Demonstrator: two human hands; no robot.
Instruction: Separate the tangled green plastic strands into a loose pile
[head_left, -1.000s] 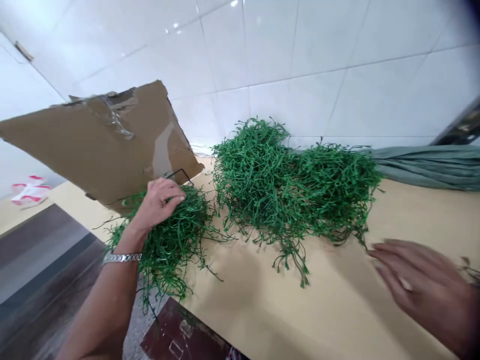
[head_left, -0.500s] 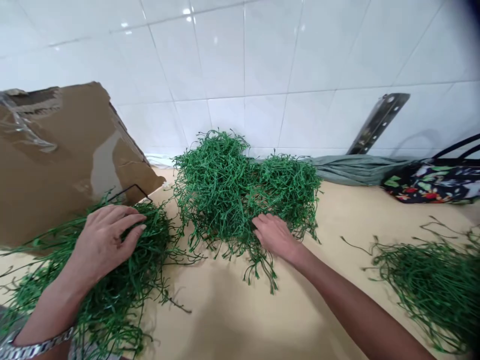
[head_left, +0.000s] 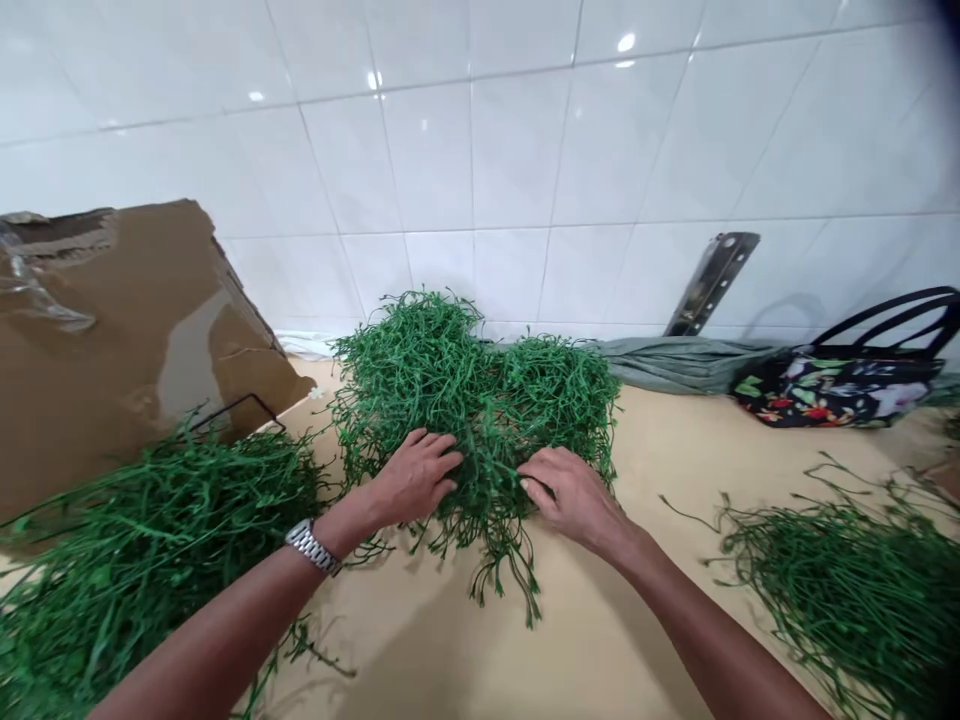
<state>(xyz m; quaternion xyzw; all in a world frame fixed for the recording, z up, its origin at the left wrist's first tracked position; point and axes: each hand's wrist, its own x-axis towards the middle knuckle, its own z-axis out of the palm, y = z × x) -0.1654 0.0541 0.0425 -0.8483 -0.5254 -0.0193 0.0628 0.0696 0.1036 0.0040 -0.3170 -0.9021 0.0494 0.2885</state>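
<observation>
In the middle of the table (head_left: 442, 650) lies a tangled pile of green plastic stems (head_left: 427, 370), with a smaller mound (head_left: 562, 385) joined to its right side. My left hand (head_left: 417, 477), below a metal watch, rests at the pile's front with its fingers apart and curved over the stems. Just right of it, my right hand (head_left: 574, 497) has thumb and forefinger pinched together on green stems at the front edge. Loose stems hang forward between the two hands.
At the left, another heap of green stems (head_left: 157, 530) lies before a torn cardboard box (head_left: 112, 340). More stems (head_left: 855, 580) lie at the right. Behind are a grey-green cloth (head_left: 667, 365), a floral bag (head_left: 832, 388) and a metal bracket (head_left: 712, 283) against the tiled wall.
My left hand has moved right, from the left heap to the middle pile. My right hand has shifted slightly right and down in the picture. The view has tilted a little.
</observation>
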